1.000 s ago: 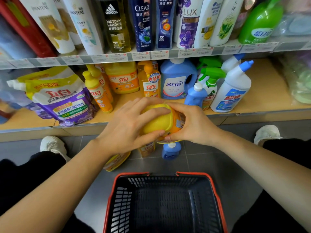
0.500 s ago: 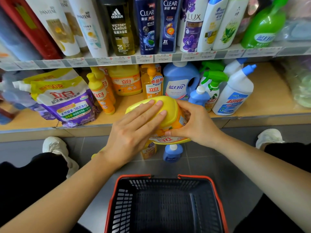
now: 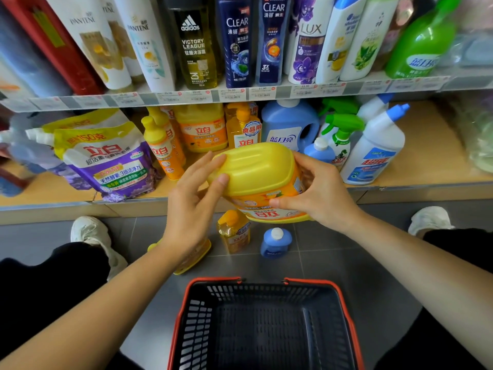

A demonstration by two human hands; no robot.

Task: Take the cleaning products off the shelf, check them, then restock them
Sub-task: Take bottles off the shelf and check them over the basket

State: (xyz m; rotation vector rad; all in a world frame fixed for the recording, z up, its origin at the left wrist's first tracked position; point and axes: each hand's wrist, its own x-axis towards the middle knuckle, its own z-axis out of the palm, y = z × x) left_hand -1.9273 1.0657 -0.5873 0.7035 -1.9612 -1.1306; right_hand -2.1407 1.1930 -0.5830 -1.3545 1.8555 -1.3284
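Right now the yellow detergent jug (image 3: pixel 256 169) is up in the air just in front of the lower shelf (image 3: pixel 426 156), tipped on its side w/ both hands on it. The left hand (image 3: pixel 192 204) pinches the yellow end between thumb and fingers; the right hand (image 3: pixel 320 193) curls round the labelled body, thumb on the label. Looks like stiff moulded plastic, prob. full and fairly heavy, smooth enough to slip — so best taken at opposite ends w/ two hands.

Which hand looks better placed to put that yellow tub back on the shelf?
Probably the right hand: it wraps the yellow tub around its body, thumb on the label. The left hand only pinches the lid's edge.
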